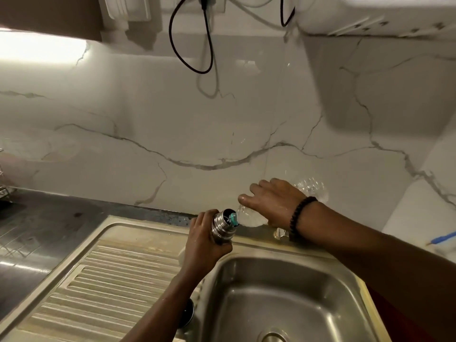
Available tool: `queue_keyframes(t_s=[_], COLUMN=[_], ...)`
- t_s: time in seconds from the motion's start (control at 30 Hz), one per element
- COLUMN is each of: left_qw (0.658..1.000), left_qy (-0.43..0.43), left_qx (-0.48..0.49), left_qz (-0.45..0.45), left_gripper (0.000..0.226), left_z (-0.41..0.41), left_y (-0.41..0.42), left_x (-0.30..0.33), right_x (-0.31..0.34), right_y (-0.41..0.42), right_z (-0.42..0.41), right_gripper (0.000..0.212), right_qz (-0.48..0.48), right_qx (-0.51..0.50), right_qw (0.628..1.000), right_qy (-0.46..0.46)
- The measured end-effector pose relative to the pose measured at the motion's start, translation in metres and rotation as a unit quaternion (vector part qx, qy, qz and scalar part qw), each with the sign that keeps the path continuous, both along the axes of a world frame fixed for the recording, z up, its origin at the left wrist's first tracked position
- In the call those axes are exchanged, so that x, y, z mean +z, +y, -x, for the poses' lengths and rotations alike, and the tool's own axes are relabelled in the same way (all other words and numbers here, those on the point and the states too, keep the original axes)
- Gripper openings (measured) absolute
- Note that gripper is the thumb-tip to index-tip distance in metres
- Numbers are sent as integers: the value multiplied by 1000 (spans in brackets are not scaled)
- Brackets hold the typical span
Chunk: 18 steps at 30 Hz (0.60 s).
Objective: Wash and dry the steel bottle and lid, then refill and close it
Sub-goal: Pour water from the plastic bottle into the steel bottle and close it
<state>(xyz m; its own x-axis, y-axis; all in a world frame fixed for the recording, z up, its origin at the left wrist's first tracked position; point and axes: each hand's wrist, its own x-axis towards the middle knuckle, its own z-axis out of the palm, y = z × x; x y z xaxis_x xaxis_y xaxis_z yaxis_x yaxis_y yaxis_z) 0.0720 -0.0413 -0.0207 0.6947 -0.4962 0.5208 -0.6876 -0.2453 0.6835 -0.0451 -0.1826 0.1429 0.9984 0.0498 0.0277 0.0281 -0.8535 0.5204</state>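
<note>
Head view looks down, close over the sink (283, 287).

The steel bottle (222, 224) was open, lid off, tilted with its threaded neck pointing up and right, over the sink's back rim. A clear plastic bottle (249, 217) lay tipped on its side, its teal-ringed mouth right at the opening.

The wall (172, 124) is white marble with grey veins, crossed by a hanging black cable (190, 45). The steel bottle (223, 224) is shiny silver; the clear plastic bottle (249, 217) tipped at its mouth has a teal neck ring. A black beaded bracelet (299, 213) circles the right wrist, and the sink (246, 304) is dull grey steel with a ribbed drainboard.
</note>
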Motion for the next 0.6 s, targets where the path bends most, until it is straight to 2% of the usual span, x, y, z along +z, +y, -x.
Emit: queue_keyframes(t_s=[0.3,0.6], left_qw=[1000,998], left_qy=[24,51], left_qx=[8,12], left_qz=[-4,20], left_gripper=[72,67], left_z=[2,3], left_y=[-1,-1], left_x=[-2,-2], right_x=[14,21], right_y=[5,13], right_z=[-18,-33], right_gripper=[44,52], right_qz=[89,160], right_qx=[62,90], right_qw=[994,983], right_qy=[-22,-12])
